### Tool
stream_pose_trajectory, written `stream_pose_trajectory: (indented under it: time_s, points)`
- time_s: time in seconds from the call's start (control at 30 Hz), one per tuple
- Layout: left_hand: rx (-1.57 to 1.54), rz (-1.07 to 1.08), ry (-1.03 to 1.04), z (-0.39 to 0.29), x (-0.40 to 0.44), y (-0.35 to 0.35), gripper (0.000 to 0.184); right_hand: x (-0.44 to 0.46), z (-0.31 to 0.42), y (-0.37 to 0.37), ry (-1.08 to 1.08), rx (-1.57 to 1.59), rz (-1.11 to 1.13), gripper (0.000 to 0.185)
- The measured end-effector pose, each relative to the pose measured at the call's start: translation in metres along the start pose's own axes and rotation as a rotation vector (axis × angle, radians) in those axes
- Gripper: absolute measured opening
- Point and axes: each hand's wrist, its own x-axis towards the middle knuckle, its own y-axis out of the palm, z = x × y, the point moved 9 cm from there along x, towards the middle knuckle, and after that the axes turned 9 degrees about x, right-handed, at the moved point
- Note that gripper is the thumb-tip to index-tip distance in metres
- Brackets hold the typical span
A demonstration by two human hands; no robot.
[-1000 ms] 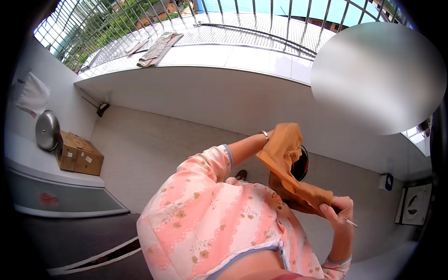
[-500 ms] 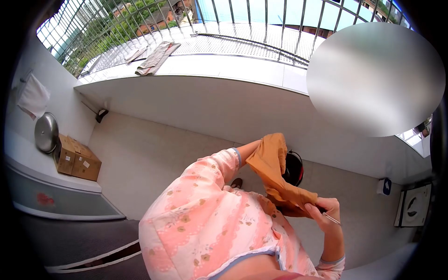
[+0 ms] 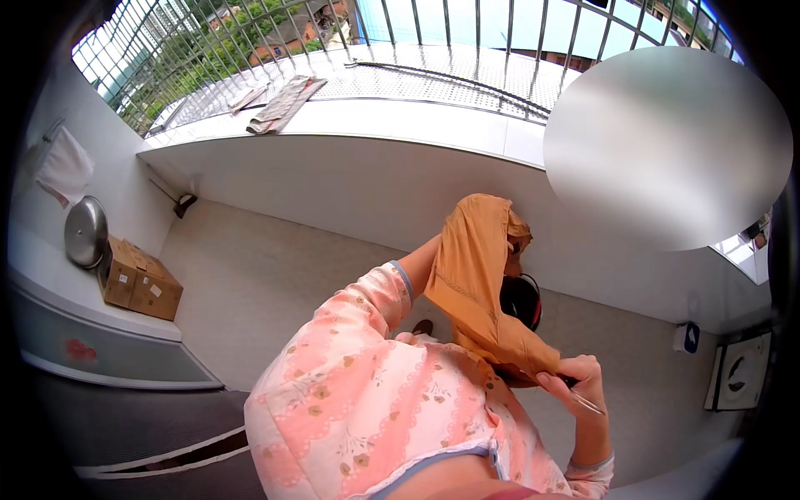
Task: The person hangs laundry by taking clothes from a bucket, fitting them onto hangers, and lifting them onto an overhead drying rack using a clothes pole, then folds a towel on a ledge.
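An orange-brown garment [image 3: 471, 275] stretches between my two hands in front of my body. My left forearm reaches in under its upper end, and the cloth drapes over my left hand [image 3: 512, 260]; only a bit of skin shows past the edge, with the fingers mostly hidden. The lower right end is gripped in my right hand [image 3: 582, 382], thumb pressed on the cloth. A thin, pale rod-like piece [image 3: 590, 406] sticks out from that same hand; its kind is unclear. Behind the garment stands a black bucket [image 3: 523, 302] with a red rim, partly covered.
Ahead runs a white ledge [image 3: 400, 114] with folded cloth [image 3: 286, 104] and metal bars [image 3: 446, 25] behind it. Cardboard boxes [image 3: 142, 279] and a round metal lid [image 3: 86, 232] sit at left. At right are a small container [image 3: 687, 336] and a white appliance [image 3: 740, 372].
My left arm has lifted the upper end of the garment higher and spread it out. A bit of my left hand now shows at its edge. My right hand stays nearly in place, still gripping.
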Motion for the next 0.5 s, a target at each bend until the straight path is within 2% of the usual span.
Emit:
stream_pose_trajectory:
  time_s: [0.07,0.17,0.27,0.3,0.37,0.5]
  points:
    - [-0.034,-0.014,-0.040,0.024,-0.006,0.001,0.028,0.004,0.021,0.013,-0.200,-0.069,0.117,0.007]
    - [-0.081,-0.040,-0.075,0.045,-0.012,0.001,0.028,0.008,0.028,0.009,-0.199,-0.032,0.053,0.008]
    - [-0.111,-0.059,-0.070,0.047,-0.012,-0.001,0.029,0.002,0.032,0.010,-0.273,-0.047,0.079,0.008]
    - [-0.117,-0.065,-0.067,0.045,-0.010,-0.001,0.029,0.002,0.032,0.009,-0.283,-0.054,0.075,0.008]
    - [-0.128,-0.071,-0.055,0.042,-0.008,-0.005,0.029,0.003,0.023,0.006,-0.217,-0.082,0.061,0.023]
    - [-0.162,-0.091,-0.062,0.047,-0.010,-0.014,0.030,0.004,0.002,-0.003,-0.164,0.027,0.002,0.022]
